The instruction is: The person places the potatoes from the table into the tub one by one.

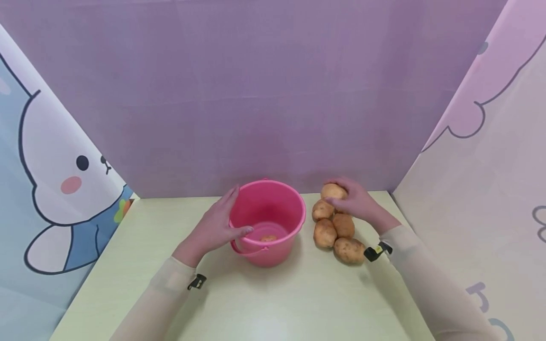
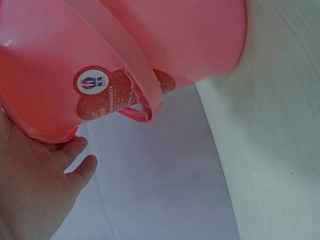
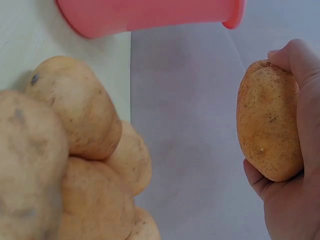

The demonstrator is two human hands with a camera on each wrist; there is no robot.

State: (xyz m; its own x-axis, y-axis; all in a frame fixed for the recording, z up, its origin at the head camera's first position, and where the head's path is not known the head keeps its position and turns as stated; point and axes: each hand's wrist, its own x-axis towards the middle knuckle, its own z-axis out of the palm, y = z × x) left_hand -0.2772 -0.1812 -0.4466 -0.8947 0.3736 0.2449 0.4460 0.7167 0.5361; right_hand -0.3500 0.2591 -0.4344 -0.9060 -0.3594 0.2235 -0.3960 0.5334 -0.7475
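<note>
A pink plastic bucket point(image 1: 273, 222) stands on the pale table point(image 1: 273, 303), with one potato point(image 1: 268, 238) lying on its bottom. My left hand point(image 1: 219, 225) rests against the bucket's left wall, thumb hooked over the rim; the bucket point(image 2: 75, 60) fills the left wrist view, beside the fingers point(image 2: 75, 160). My right hand point(image 1: 351, 199) grips a potato point(image 1: 333, 191) lifted just above a pile of several potatoes point(image 1: 334, 230) right of the bucket. In the right wrist view the held potato point(image 3: 269, 122) sits in my hand, apart from the pile point(image 3: 70, 165).
Purple backdrop point(image 1: 273, 94) closes the table's far side; printed cartoon panels point(image 1: 55, 189) stand at left and right. The bucket's handle point(image 1: 247, 250) hangs down on the near side. Bare table lies in front of the bucket.
</note>
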